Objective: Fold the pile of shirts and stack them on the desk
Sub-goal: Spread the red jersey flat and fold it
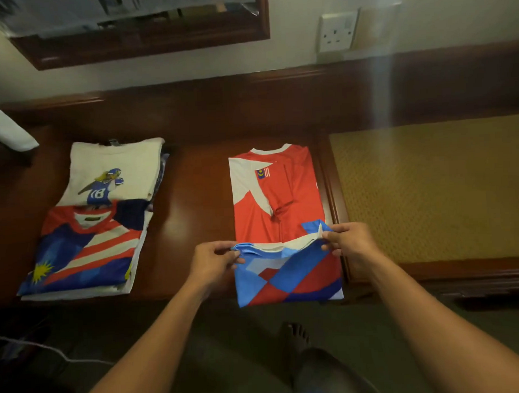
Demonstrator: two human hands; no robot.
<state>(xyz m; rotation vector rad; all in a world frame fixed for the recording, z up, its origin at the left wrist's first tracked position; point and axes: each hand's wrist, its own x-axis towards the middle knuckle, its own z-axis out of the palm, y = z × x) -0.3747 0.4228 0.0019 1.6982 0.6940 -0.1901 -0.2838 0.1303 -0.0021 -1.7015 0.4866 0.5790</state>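
Red shirt [284, 189] is lying flat on desk [193, 181], collar at far end, sleeves tucked in. L hand [216, 258] & R hand [349, 240] are each pinching a corner of its near hem, fingers curled on fabric, holding blue-red bottom part up. Left of red shirt, w/ a gap: flag-print shirt [86, 255] overlapping white shirt [113, 163]. Just right of it: yellow mat [428, 184]
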